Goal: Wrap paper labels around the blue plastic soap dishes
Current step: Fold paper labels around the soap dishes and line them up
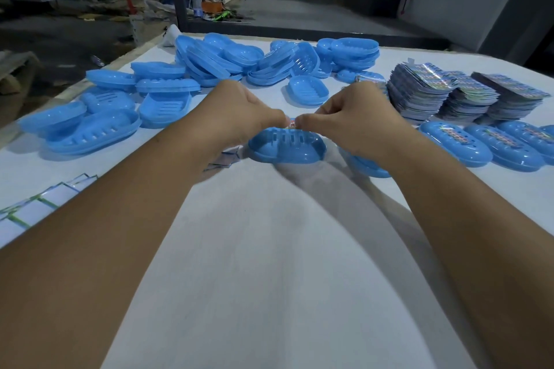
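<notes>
A blue slotted soap dish (287, 147) lies on the white table (269, 249) in front of me. My left hand (242, 112) and my right hand (347, 120) meet just above its far edge. Both pinch a small printed paper label (292, 122) between thumb and fingers; most of the label is hidden by my fingers. Another blue dish (367, 166) lies partly under my right wrist.
Loose blue dishes (90, 129) are piled at the left and blue dish stacks (239, 60) across the back. Stacks of printed labels (455, 93) stand at the right, with labelled dishes (485, 144) in front of them. White sheets (36, 204) lie at the left edge.
</notes>
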